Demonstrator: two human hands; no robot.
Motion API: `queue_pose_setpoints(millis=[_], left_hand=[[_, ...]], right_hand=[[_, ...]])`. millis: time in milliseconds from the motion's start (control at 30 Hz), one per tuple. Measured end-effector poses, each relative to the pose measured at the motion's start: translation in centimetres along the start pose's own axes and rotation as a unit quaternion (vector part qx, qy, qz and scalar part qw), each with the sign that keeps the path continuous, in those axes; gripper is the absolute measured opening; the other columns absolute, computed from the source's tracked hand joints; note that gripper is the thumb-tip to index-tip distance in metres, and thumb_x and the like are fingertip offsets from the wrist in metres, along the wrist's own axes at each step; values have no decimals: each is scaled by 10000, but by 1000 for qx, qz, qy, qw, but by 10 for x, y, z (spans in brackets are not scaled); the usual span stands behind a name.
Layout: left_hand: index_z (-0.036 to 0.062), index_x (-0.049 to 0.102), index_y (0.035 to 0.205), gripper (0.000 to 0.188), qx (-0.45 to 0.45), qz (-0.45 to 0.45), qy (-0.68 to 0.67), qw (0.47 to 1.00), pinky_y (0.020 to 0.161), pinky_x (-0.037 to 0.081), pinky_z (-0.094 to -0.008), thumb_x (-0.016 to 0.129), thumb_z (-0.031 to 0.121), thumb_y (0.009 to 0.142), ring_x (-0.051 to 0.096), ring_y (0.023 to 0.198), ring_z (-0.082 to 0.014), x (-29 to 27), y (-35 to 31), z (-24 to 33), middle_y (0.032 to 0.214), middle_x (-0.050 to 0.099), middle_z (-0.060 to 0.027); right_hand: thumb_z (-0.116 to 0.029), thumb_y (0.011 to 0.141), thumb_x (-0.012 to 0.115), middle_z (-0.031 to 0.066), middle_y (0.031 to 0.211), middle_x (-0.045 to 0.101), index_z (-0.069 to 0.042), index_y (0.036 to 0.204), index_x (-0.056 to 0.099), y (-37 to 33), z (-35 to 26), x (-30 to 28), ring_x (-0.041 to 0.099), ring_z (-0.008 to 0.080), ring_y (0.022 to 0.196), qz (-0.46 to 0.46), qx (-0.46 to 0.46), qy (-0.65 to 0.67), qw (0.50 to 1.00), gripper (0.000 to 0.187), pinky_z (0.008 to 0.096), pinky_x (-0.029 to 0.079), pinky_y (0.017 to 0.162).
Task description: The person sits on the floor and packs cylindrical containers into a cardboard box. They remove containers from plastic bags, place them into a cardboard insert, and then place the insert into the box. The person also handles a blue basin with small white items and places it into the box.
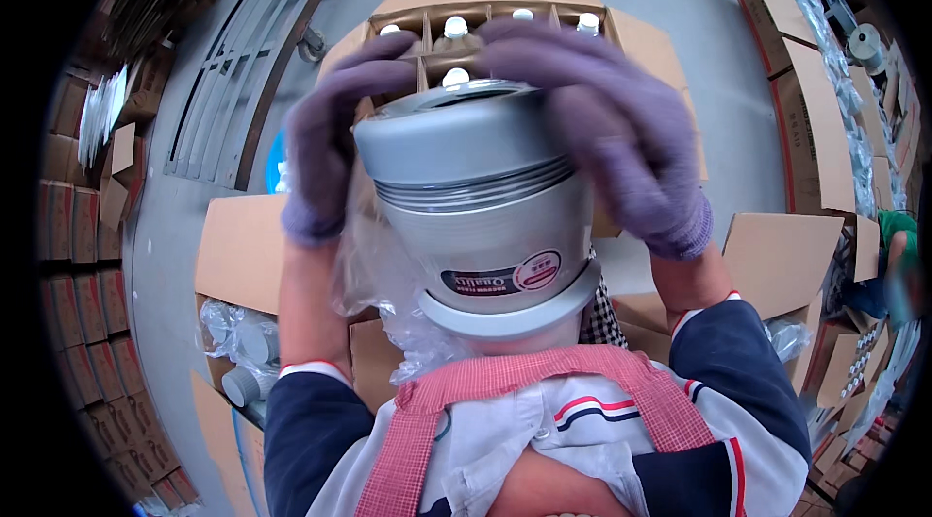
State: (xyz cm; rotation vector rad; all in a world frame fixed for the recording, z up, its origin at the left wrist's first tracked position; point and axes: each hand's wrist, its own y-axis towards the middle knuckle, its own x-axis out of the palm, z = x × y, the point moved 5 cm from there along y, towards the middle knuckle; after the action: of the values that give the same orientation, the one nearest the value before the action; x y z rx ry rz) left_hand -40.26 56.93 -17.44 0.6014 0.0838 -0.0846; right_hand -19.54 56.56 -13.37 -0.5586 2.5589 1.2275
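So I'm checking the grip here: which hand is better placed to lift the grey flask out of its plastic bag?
Probably the right hand: it spreads over the flask top, while the left hand sits lower, beside the plastic bag.

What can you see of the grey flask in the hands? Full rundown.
The flask is a squat grey cylinder with a metallic-looking finish, a ribbed band below its shoulder, a flared collar at the near end and a dark-and-red label above that. It is tilted, open rim facing away. The left hand and right hand, in purple gloves, grip its far end from both sides. A clear plastic bag hangs at its lower left. A divided carton sits beyond.
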Motion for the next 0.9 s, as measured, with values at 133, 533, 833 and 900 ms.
queue_pose_setpoints(millis=[133,533,833,900], left_hand=[[-51,667,953,642,-63,-16,-34,997,898,470,-380,303,477,970,631,975,-314,19,-23,-10,1008,663,-221],[-21,647,995,431,60,-87,263,959,895,461,-398,539,377,871,610,1005,-330,42,-32,63,1044,655,-186],[-8,568,1238,523,-32,-8,158,987,1021,390,-370,489,399,920,525,1192,-267,-22,-15,14,1234,585,-154],[-6,598,1213,500,120,-232,248,933,1006,410,-353,537,363,881,556,1164,-272,43,-2,67,1193,616,-176]], right_hand=[[-338,946,444,171,1024,658,-14,1018,687,-17,4,7,616,295,925,-20,5,-30,999,412,366,474,836],[-442,979,308,151,868,669,29,869,692,-44,75,5,616,251,850,18,58,312,948,618,336,460,851],[-557,989,165,148,1099,652,0,1104,644,-9,60,3,582,255,1097,62,174,296,937,744,364,404,995],[-487,998,279,138,1044,672,14,1120,638,-14,69,4,600,218,1036,88,333,308,887,629,305,416,971]])
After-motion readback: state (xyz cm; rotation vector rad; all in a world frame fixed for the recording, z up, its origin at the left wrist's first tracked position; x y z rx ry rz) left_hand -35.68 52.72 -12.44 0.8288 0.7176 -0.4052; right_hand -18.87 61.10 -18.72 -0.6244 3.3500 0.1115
